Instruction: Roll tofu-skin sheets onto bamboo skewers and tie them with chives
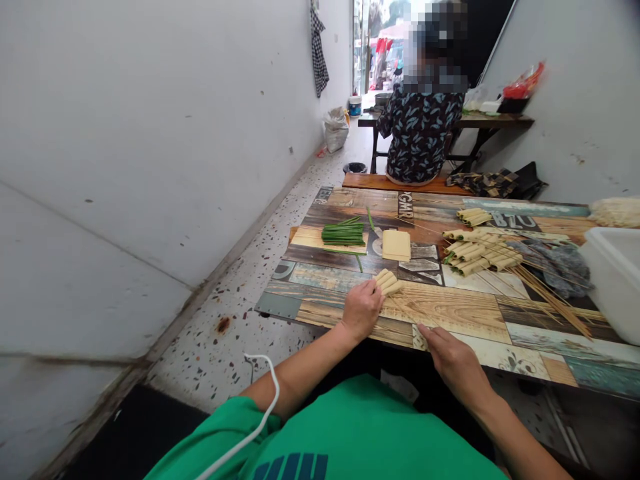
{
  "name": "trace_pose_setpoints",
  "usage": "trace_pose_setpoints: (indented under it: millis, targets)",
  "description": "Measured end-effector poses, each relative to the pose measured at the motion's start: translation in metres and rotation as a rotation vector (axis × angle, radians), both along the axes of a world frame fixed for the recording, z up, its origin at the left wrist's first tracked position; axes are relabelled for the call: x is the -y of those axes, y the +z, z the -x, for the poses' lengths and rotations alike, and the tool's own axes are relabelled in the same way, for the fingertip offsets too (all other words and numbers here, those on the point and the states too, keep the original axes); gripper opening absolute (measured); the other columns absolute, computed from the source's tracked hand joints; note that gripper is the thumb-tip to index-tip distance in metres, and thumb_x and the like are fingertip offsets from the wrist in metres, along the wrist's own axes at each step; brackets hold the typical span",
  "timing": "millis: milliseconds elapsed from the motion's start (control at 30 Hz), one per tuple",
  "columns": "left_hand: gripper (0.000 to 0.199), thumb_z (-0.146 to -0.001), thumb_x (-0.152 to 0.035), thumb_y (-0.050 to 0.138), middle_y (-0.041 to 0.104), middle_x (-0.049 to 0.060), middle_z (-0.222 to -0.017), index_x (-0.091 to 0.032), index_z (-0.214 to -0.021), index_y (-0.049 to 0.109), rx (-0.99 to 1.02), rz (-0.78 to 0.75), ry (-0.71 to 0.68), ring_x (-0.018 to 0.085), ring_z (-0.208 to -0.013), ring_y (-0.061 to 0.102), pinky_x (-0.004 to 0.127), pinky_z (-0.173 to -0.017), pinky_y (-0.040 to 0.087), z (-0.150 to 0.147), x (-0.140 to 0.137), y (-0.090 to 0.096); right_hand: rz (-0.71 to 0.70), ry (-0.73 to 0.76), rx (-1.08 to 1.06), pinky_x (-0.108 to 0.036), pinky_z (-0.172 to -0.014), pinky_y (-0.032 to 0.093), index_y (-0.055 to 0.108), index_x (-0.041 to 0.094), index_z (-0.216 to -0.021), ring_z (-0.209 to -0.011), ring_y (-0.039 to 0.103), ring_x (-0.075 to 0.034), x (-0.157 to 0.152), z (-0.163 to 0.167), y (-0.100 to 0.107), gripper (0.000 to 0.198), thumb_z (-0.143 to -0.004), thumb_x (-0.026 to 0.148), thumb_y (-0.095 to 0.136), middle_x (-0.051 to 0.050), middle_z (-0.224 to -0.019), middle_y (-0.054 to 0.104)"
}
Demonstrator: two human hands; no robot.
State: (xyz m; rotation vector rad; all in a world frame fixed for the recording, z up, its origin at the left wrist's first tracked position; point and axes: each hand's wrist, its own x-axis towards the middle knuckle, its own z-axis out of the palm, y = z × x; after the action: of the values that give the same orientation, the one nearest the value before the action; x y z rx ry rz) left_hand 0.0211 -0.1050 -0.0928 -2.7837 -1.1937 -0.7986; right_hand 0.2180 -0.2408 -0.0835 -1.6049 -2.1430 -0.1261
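My left hand [361, 310] is closed around a small row of pale yellow rolls [388, 282] at the near edge of the table. My right hand [457, 363] is pinched at the table edge on the end of a thin skewer, which runs faintly toward the rolls. Beyond my left hand lie cut green stalks [343, 234], like chives, on a light board. A stack of pale yellow square sheets [396, 246] sits just right of them. Farther right, several skewered rolls [473, 255] are piled, some with green showing at the ends.
Loose bamboo skewers [557, 305] and a grey cloth [553, 267] lie at the right, beside a white plastic tub [613, 283]. A person [425, 130] sits on a bench [365, 181] beyond the table, back turned. A wall [150, 133] runs along the left.
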Motion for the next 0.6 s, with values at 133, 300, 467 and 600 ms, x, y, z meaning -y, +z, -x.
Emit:
trace_pose_setpoints:
  millis: [133, 300, 467, 600]
  targets:
    - [0.014, -0.095, -0.021, 0.049, 0.066, 0.011, -0.104, -0.015, -0.094, 0.061, 0.002, 0.002, -0.001, 0.023, -0.099, 0.063, 0.036, -0.085, 0.054, 0.000, 0.000, 0.001, 0.011, -0.011, 0.042, -0.024, -0.059, 0.050, 0.065, 0.015, -0.117, -0.067, 0.063, -0.015, -0.003, 0.001, -0.003, 0.038, -0.095, 0.013, 0.034, -0.006, -0.079, 0.066]
    - [0.015, -0.095, -0.021, 0.048, 0.066, 0.011, -0.103, -0.015, -0.093, 0.061, 0.008, 0.012, 0.002, 0.023, -0.098, 0.063, 0.036, -0.084, 0.053, -0.001, 0.001, 0.001, 0.075, -0.020, 0.020, -0.024, -0.060, 0.051, 0.063, 0.020, -0.123, -0.068, 0.064, -0.015, -0.013, 0.004, -0.006, 0.043, -0.091, 0.012, 0.035, -0.005, -0.080, 0.067]
    - [0.014, -0.095, -0.021, 0.049, 0.066, 0.011, -0.101, -0.016, -0.092, 0.061, 0.004, 0.019, 0.011, 0.022, -0.096, 0.062, 0.035, -0.081, 0.053, -0.002, 0.001, 0.003, 0.091, -0.015, 0.004, -0.026, -0.064, 0.052, 0.062, 0.020, -0.124, -0.074, 0.065, -0.016, -0.028, 0.009, -0.009, 0.044, -0.090, 0.010, 0.036, -0.006, -0.084, 0.068]
    - [0.012, -0.093, -0.020, 0.052, 0.067, 0.009, -0.098, -0.017, -0.087, 0.062, 0.023, 0.014, 0.001, 0.021, -0.092, 0.063, 0.034, -0.079, 0.053, -0.002, 0.003, 0.005, 0.095, -0.073, 0.078, -0.025, -0.062, 0.049, 0.064, 0.019, -0.118, -0.071, 0.064, -0.016, -0.034, 0.020, -0.004, 0.039, -0.090, 0.009, 0.039, -0.006, -0.084, 0.068]
